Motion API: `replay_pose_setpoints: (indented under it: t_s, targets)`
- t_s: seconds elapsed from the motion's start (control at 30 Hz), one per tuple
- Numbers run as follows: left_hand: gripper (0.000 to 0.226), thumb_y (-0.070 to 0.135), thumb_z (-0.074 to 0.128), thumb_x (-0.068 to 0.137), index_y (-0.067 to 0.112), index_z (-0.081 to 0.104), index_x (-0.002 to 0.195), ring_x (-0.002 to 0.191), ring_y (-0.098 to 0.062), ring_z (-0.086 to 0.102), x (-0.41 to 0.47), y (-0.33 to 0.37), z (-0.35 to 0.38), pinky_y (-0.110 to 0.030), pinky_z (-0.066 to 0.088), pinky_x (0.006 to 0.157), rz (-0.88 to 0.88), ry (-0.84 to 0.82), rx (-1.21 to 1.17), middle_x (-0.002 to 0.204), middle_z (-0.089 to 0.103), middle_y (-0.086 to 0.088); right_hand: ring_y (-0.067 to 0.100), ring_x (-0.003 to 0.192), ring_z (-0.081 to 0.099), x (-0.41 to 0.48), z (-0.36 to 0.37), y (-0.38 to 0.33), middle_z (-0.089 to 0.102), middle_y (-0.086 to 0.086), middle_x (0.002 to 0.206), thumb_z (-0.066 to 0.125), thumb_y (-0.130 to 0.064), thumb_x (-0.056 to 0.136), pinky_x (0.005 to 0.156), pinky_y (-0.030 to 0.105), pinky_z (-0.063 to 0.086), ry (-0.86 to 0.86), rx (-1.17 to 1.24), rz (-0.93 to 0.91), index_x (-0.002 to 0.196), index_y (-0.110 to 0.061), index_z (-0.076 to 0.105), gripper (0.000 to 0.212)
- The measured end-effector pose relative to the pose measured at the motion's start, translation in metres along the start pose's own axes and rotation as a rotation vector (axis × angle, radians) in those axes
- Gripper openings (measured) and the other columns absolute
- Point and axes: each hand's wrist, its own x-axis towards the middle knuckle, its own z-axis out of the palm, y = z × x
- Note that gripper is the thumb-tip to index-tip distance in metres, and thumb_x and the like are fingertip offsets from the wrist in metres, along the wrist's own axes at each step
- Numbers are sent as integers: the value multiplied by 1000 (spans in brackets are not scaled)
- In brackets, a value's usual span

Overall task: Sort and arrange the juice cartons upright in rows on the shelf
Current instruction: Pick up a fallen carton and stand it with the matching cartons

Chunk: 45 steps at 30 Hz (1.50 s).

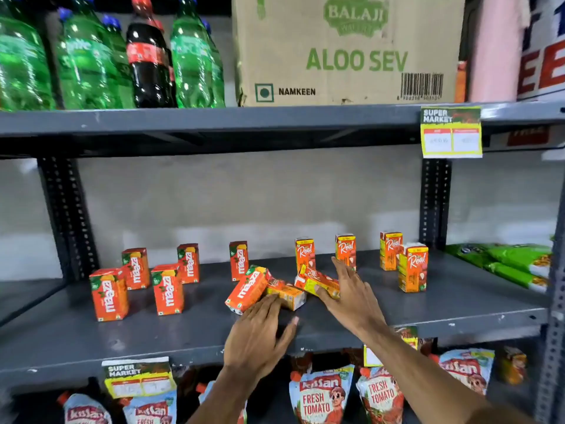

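Note:
Several orange Maaza cartons (pixel 108 293) stand upright on the left of the grey shelf (pixel 91 341). Several yellow-topped Real cartons (pixel 412 267) stand upright on the right. In the middle lies a small heap: one tipped Maaza carton (pixel 247 290), a Real carton on its side (pixel 287 294) and another tilted Real carton (pixel 318 281). My left hand (pixel 260 335) is open, fingertips at the tipped Maaza carton and the side-lying Real carton. My right hand (pixel 351 293) reaches over the tilted Real carton, thumb touching its lower edge, fingers spread.
Above, a shelf holds green and cola bottles (pixel 146 56) and a cardboard Aloo Sev box (pixel 348 50). Green snack packets (pixel 516 261) lie on the adjoining shelf at right. Ketchup pouches (pixel 321 396) fill the shelf below. Price tags (pixel 451 131) hang on shelf edges.

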Motion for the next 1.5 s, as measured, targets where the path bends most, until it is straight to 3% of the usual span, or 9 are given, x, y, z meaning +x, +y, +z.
replay_pose_setpoints:
  t_s: [0.07,0.13,0.23,0.37,0.67,0.87,1.1,1.33,1.5]
  targets:
    - [59,60,23,93,23,63,116,100,-8,64,0,1,3,-23,51,76,23,14,28,114,69,5,24,139,40,3,6,6,39,4,154,55,-56,87,111,51,32,-32,47,29,150,-17,25,80]
    - [53,53,28,94,22,70,101,85,-8,68,-2,-2,9,-22,52,61,62,76,80,100,74,6,25,135,44,6,13,12,49,3,146,58,-54,85,111,55,28,-71,96,65,146,-19,35,74]
    - [51,47,32,93,18,74,97,91,-7,69,-1,-1,15,-23,54,66,79,115,136,102,74,3,25,125,52,10,21,17,60,0,131,60,-51,82,107,56,28,-50,136,65,133,-25,51,57]
    - [48,44,36,91,17,75,96,91,-7,69,0,1,14,-22,54,67,60,95,134,102,74,2,21,111,58,11,22,21,63,0,115,66,-47,77,99,51,46,-38,272,81,117,-24,60,47]
    - [31,39,53,83,20,75,92,84,-4,69,-3,3,11,-19,53,61,88,116,46,97,75,6,5,101,49,-11,8,4,49,-13,107,71,-57,75,83,20,37,145,327,32,112,-31,51,49]
    - [24,34,69,60,18,78,77,65,-8,70,1,7,9,-16,46,41,133,271,-7,83,76,3,7,90,60,-11,-24,-38,55,-11,99,85,-42,63,70,23,54,482,455,-34,104,-30,50,54]
    - [30,35,53,72,20,78,76,65,-6,70,2,7,7,-16,47,40,116,312,0,82,76,3,7,83,65,-30,-71,-86,51,-25,95,72,-64,62,56,31,59,732,480,-163,102,-34,49,55]
    - [35,37,47,74,20,78,75,66,-6,70,1,7,8,-16,48,41,113,294,-2,82,76,3,-5,87,60,-37,-89,-100,47,-26,93,70,-65,63,56,22,57,821,485,-223,103,-32,49,55]
    - [36,38,47,75,19,78,75,69,-7,71,1,6,9,-18,50,42,110,292,18,85,76,3,0,83,63,-34,-84,-94,50,-20,97,69,-66,65,57,28,60,789,476,-216,106,-30,49,58]
